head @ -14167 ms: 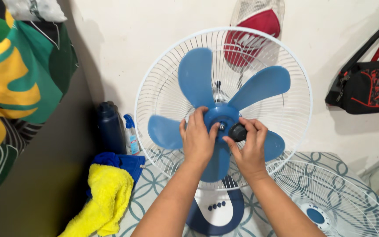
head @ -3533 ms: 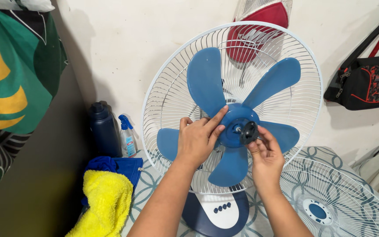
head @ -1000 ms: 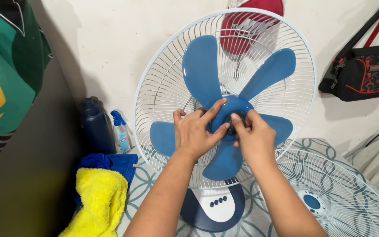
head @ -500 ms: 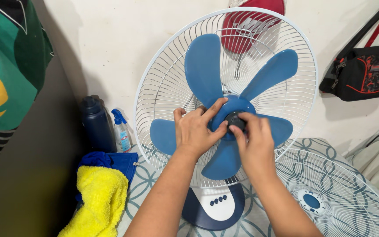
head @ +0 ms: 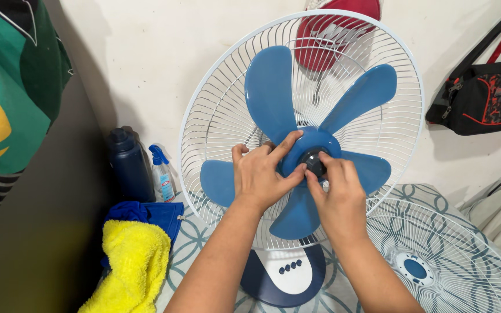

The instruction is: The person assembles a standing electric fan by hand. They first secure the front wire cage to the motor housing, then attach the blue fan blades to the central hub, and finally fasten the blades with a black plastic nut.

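Note:
A table fan stands upright with its white rear grille (head: 227,98) bare and a blue five-bladed propeller (head: 271,93) mounted on it. My left hand (head: 259,177) grips the blue hub from the left, fingers spread over it. My right hand (head: 337,194) pinches the small black blade nut (head: 314,161) at the hub's centre. Below sits the fan's dark blue and white base (head: 285,278) with its buttons.
The loose white front grille (head: 453,261) lies flat at the lower right on a patterned cloth. A dark blue bottle (head: 127,165), a small spray bottle (head: 160,174), a blue cloth and a yellow towel (head: 131,264) sit at the left. A black bag (head: 482,98) hangs on the wall.
My right hand's fingers have shifted around the black nut at the hub, and the blades have turned slightly. My left hand has stayed on the hub.

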